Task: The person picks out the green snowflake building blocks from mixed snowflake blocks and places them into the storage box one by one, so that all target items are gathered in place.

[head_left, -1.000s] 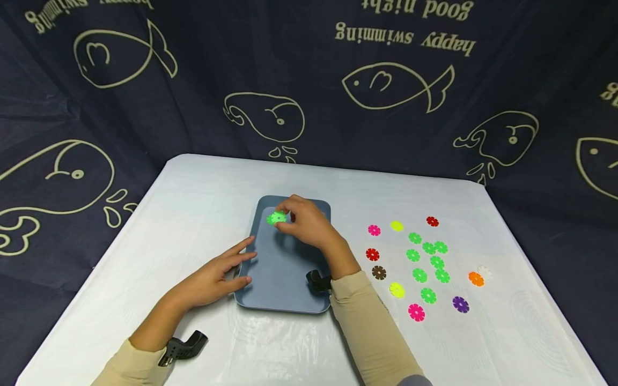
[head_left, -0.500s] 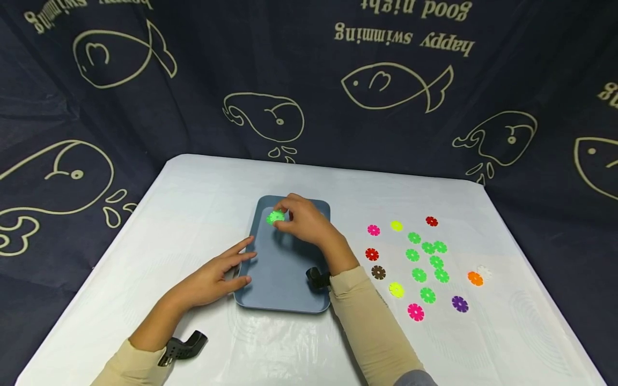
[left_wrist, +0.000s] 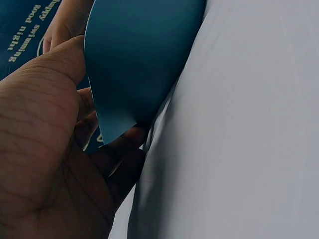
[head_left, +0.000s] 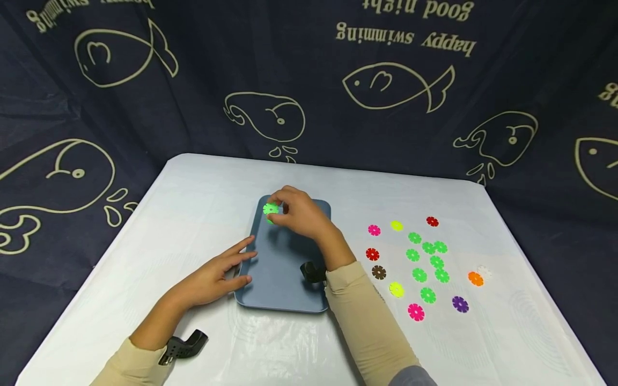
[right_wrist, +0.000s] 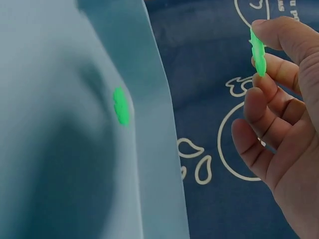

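Right hand [head_left: 301, 214]: green disc [right_wrist: 258, 54] pinched at fingertips [right_wrist: 265, 29].

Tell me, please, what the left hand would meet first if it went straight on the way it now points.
The outer side wall of the blue-grey tray looks first in line for the left hand; its lower fingers seem to touch it, though depth is unclear.

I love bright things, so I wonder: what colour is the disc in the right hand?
Bright green; the right wrist view shows the disc best.
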Tool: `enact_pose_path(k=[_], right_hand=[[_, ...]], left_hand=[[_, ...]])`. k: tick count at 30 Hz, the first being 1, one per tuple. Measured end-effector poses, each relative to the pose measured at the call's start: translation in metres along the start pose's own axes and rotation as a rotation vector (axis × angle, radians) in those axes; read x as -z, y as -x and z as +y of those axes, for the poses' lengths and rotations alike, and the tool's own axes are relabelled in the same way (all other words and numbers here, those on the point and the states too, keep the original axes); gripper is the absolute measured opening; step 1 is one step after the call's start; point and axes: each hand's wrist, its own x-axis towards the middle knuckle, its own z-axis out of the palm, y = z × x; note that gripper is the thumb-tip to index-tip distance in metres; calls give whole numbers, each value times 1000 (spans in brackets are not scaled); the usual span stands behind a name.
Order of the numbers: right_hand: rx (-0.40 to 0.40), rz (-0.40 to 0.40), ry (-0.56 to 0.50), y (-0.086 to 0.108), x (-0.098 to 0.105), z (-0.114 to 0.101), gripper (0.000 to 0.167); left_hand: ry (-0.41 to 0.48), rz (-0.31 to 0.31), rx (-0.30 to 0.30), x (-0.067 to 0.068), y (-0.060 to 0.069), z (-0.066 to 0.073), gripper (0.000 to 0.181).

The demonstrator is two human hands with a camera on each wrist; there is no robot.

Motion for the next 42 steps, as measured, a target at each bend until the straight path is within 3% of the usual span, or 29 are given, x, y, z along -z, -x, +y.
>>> enact_pose_path(k=[17,27,42], right_hand=[[-53,-28,-48,-5,-27,11,20],[-106,-108,2,-4,-37,22,21],[-126,-195,46,-5,-49,34,23]], left_hand=[[-2,0,2,-1,-2,2,58],[6,-4,15,0,0,2,59],[7,-5,25,0,0,0,58]])
